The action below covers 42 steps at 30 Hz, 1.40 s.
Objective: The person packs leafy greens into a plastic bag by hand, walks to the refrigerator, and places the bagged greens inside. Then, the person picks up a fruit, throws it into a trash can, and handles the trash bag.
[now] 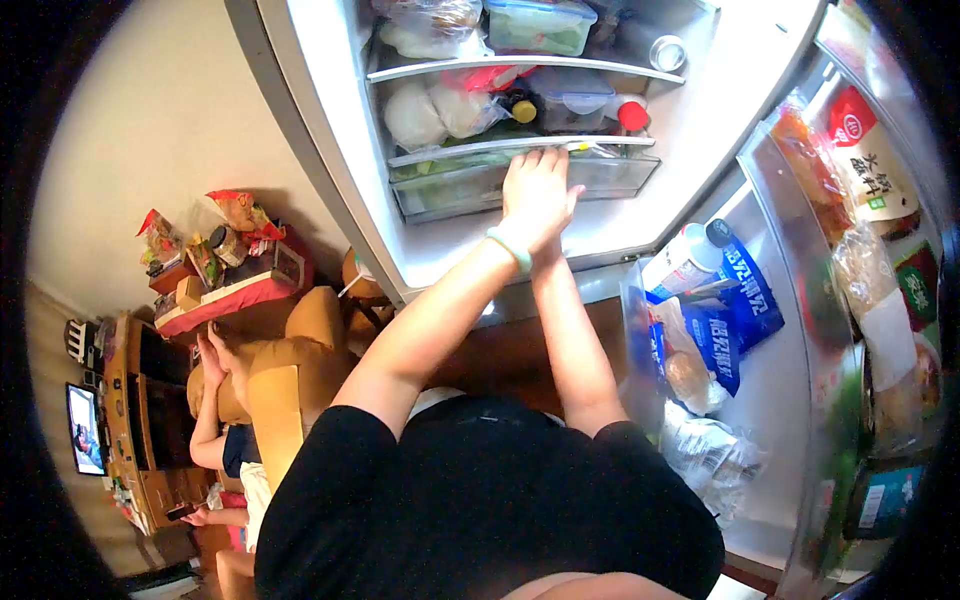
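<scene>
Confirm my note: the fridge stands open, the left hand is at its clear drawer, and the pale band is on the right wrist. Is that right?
One slip: the head view shows the pale band on the left wrist. The fridge does stand open, with the left hand at its clear drawer.

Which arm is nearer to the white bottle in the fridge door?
Right. In the picture, the right arm is left of the white bottle; the left arm lies farther left, with the left hand at the drawer.
</scene>
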{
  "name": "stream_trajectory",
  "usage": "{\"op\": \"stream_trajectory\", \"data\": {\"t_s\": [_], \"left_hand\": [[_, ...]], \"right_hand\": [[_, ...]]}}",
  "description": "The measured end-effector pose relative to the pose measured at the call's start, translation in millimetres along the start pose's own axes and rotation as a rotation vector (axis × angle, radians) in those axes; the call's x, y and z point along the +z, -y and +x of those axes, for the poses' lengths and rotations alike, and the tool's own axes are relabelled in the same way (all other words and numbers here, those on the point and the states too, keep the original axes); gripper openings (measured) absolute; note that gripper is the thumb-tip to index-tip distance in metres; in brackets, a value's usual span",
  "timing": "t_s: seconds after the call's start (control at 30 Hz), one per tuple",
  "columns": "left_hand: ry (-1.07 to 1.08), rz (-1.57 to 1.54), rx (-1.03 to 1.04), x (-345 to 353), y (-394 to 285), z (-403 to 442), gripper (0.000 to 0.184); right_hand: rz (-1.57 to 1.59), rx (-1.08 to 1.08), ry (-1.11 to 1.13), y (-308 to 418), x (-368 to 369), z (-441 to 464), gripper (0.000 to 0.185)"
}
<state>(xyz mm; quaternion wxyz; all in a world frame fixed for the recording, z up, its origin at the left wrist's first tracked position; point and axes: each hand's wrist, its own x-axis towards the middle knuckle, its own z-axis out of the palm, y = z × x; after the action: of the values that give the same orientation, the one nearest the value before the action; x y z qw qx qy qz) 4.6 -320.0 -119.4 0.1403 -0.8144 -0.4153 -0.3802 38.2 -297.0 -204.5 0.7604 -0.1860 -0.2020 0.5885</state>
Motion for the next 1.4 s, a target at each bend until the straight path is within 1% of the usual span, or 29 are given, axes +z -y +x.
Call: {"op": "stream_trajectory", "data": {"t_s": [0.03, 0.1, 0.13, 0.17, 0.23, 0.27, 0.3, 0.33, 0.37, 0.43, 0.5, 0.53, 0.57, 0.63, 0.67, 0.7, 0.73, 0.77, 0.87, 0.9, 1.0, 1.03, 1.17, 1.23, 1.27, 1.33, 1.37, 1.4], "left_hand": [[0.008, 0.002, -0.005, -6, -2, 9, 0.049], [0.412, 0.076, -0.126, -23, -4, 31, 0.047], [0.547, 0.078, -0.144, -29, -4, 40, 0.047], [0.545, 0.079, -0.147, -26, 0, 36, 0.047], [0.303, 0.060, 0.057, -29, 8, 21, 0.044], [0.156, -0.014, 0.039, -36, 5, 8, 0.040], [-0.041, -0.020, 0.098, -42, 5, -7, 0.036], [-0.131, -0.061, 0.165, -44, 5, -22, 0.032], [-0.136, -0.128, 0.214, -46, 7, -39, 0.028], [-0.032, -0.256, 0.232, -51, 12, -67, 0.022], [0.039, -0.350, 0.130, -44, 25, -84, 0.020], [-0.007, -0.416, 0.074, -40, 30, -86, 0.020], [0.009, -0.416, 0.037, -36, 34, -88, 0.021], [-0.015, -0.407, 0.019, -31, 36, -89, 0.021], [-0.069, -0.442, 0.024, -29, 33, -84, 0.025], [-0.067, -0.410, 0.033, -30, 31, -81, 0.026], [-0.080, -0.402, 0.056, -35, 26, -73, 0.029], [-0.095, -0.394, 0.080, -40, 22, -66, 0.032], [-0.118, -0.293, 0.194, -33, 14, -36, 0.044], [-0.156, -0.293, 0.225, -26, 11, -24, 0.046], [-0.078, -0.281, 0.211, 7, 14, -2, 0.047], [-0.093, -0.288, 0.217, 13, 16, 0, 0.047], [-0.070, -0.211, 0.204, 18, 11, 8, 0.048], [0.014, -0.175, 0.178, 19, 5, 15, 0.049], [0.023, -0.172, 0.177, 21, 4, 16, 0.049], [-0.015, -0.006, 0.213, 24, 2, 21, 0.050], [-0.011, -0.008, 0.210, 24, 0, 23, 0.050], [0.122, 0.032, 0.179, 19, -3, 27, 0.051]], "right_hand": [[0.003, -0.006, -0.004, -1, 0, 7, 0.038], [0.012, -0.013, -0.005, -6, -2, 16, 0.039], [0.015, -0.012, -0.007, -8, -3, 18, 0.040], [0.015, -0.016, -0.006, -8, -4, 21, 0.041], [0.021, -0.015, 0.000, -8, 0, 18, 0.042], [0.026, -0.012, 0.010, -5, -1, 11, 0.043], [0.033, 0.002, 0.022, -4, 2, 6, 0.043], [0.040, 0.012, 0.029, -4, 2, 2, 0.044], [0.049, 0.026, 0.035, -8, 1, -1, 0.044], [0.062, 0.039, 0.022, -17, -8, 16, 0.046], [-0.005, 0.060, -0.105, -25, -12, 35, 0.047], [-0.005, 0.052, -0.111, -27, -12, 37, 0.047], [-0.041, 0.040, -0.135, -28, -14, 38, 0.048], [-0.115, 0.030, -0.210, -20, -2, 26, 0.049], [-0.120, 0.067, -0.161, -18, -6, 29, 0.048], [-0.123, 0.100, -0.112, -15, -11, 31, 0.047], [-0.195, 0.099, -0.222, -16, -12, 32, 0.041], [-0.107, 0.202, -0.049, -23, -37, 36, 0.039], [-0.114, 0.127, -0.131, -29, -35, 15, 0.038], [-0.113, 0.107, -0.151, -29, -32, 12, 0.038], [-0.123, 0.061, -0.187, -24, -24, 12, 0.037], [-0.128, 0.051, -0.195, -24, -24, 12, 0.037], [-0.134, 0.024, -0.206, -23, -23, 16, 0.036], [-0.126, 0.018, -0.209, -22, -23, 18, 0.035], [-0.123, 0.013, -0.212, -22, -23, 19, 0.035], [-0.121, 0.011, -0.216, -20, -23, 21, 0.035], [-0.126, 0.009, -0.217, -20, -23, 21, 0.034], [-0.129, 0.010, -0.218, -20, -23, 22, 0.034]]}}
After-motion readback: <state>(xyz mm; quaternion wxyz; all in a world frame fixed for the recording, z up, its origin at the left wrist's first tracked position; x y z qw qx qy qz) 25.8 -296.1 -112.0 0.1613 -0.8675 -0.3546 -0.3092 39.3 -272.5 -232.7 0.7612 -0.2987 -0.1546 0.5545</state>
